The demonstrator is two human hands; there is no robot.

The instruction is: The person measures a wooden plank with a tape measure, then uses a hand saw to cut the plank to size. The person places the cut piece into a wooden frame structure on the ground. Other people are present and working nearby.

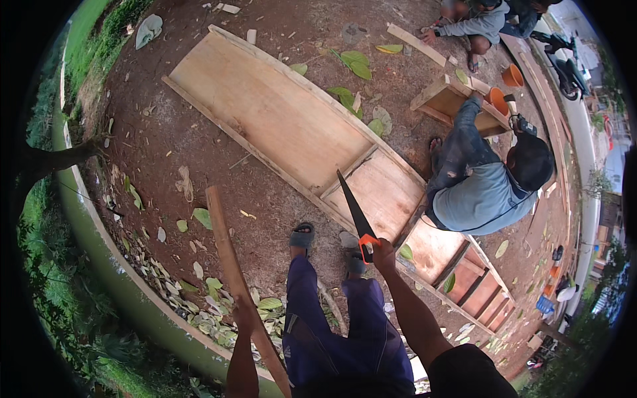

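My right hand (382, 255) grips the orange and black handle of a handsaw (356, 211). Its dark blade points away from me, over the near edge of a long plywood panel framed with battens (279, 123) that lies on the ground. My left hand (245, 314) is closed around a long wooden plank (230, 247), held at my left side with its far end raised toward the panel. The plank's near end runs out at the lower edge of the view. Saw and plank are apart from each other.
A co-worker (488, 192) sits on the panel's right part, an arm at a small wooden box frame (446, 99). Orange buckets (496, 101) stand beyond it. Another person (481, 28) crouches at the far right. Leaves (199, 318) litter the ground; a water channel (133, 302) curves along the left.
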